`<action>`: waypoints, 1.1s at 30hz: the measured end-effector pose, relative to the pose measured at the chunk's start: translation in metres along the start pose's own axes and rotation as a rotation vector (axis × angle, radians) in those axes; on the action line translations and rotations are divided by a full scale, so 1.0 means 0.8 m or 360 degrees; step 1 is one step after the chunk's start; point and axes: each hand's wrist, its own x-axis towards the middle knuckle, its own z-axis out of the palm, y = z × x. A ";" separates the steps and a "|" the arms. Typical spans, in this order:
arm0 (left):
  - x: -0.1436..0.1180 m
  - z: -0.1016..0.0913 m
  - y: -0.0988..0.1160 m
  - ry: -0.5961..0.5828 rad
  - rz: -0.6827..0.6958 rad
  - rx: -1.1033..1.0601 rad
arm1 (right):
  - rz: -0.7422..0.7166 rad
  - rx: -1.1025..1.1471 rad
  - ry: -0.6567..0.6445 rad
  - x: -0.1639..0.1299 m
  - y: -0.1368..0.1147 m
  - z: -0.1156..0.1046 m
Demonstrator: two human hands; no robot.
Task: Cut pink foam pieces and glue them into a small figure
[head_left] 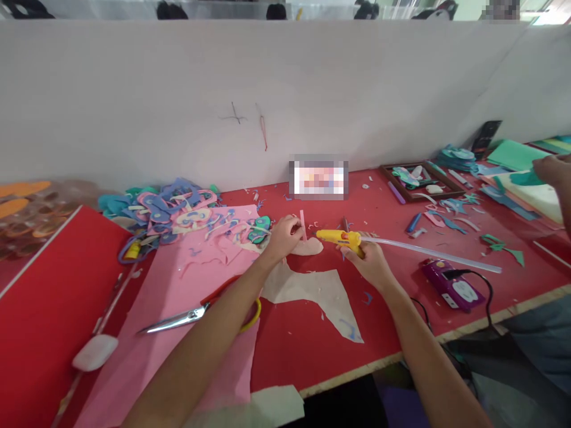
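My right hand [366,261] is wrapped round a yellow glue gun [339,238], its nozzle pointing left. A long clear glue stick [439,254] juts out of its back end. My left hand [285,236] is closed on a thin pink strip [303,224], which stands upright beside its fingertips. Just under that strip lies a cream rounded cutout [308,246], close to the left fingers. A larger cream sheet [312,286] with a curved cut edge rests on the red table below both hands. Scissors [182,319] with red and yellow handles lie partly under my left forearm.
Pink sheet [214,261] and heaped foam cutouts [172,208] cover the left side. A purple device [450,285] with a black cable sits right, near a framed tray [423,183]. Another person's hand [553,169] holds green material at far right. A white wall [178,107] stands behind.
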 end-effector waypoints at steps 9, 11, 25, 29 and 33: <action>0.000 0.005 -0.007 -0.0016 0.0040 0.0145 | -0.0341 -0.0046 -0.0039 -0.002 -0.005 0.008; -0.001 0.007 -0.008 -0.0004 0.0065 0.0178 | -0.0353 -0.0058 -0.0044 -0.002 -0.003 0.010; -0.004 0.008 -0.004 0.0017 0.0058 0.0309 | -0.0533 -0.0196 -0.0085 0.001 -0.001 0.014; -0.004 0.010 -0.007 0.0045 0.0107 0.0302 | -0.0560 -0.0238 -0.0089 0.001 -0.001 0.015; -0.004 0.011 -0.007 0.0050 0.0085 0.0341 | -0.0553 -0.0286 -0.0130 0.001 0.001 0.015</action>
